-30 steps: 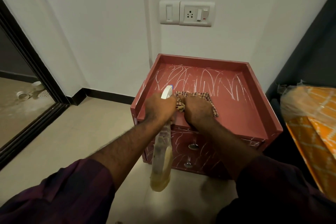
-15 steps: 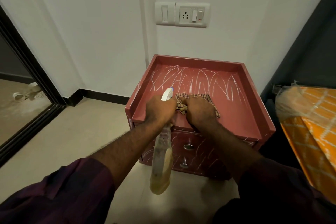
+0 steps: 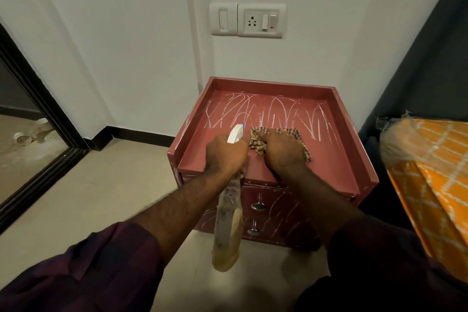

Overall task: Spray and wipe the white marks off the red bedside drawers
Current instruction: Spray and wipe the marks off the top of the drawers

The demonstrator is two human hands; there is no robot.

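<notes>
The red bedside drawers (image 3: 336, 159) stand against the white wall, with a raised rim round the top. White scribbled marks (image 3: 266, 111) cover the back half of the top and both drawer fronts (image 3: 278, 210). My left hand (image 3: 224, 157) grips a spray bottle (image 3: 228, 230) by its neck over the front left of the top. Its white nozzle points toward the wall and its clear body of yellowish liquid hangs down in front of the drawers. My right hand (image 3: 282, 152) presses a checked cloth (image 3: 293, 134) onto the middle of the top, bunching its left end.
A switch and socket plate (image 3: 248, 20) sits on the wall above. A bed with an orange patterned cover (image 3: 430, 172) and a dark curtain (image 3: 430, 58) are close on the right. A black-framed sliding doorway (image 3: 38, 134) is at the left. Beige floor tiles (image 3: 88, 197) spread left of the drawers.
Both hands hold nearly the same places on the top. The view has tilted, so the drawers sit slightly lower and more of the wall shows.
</notes>
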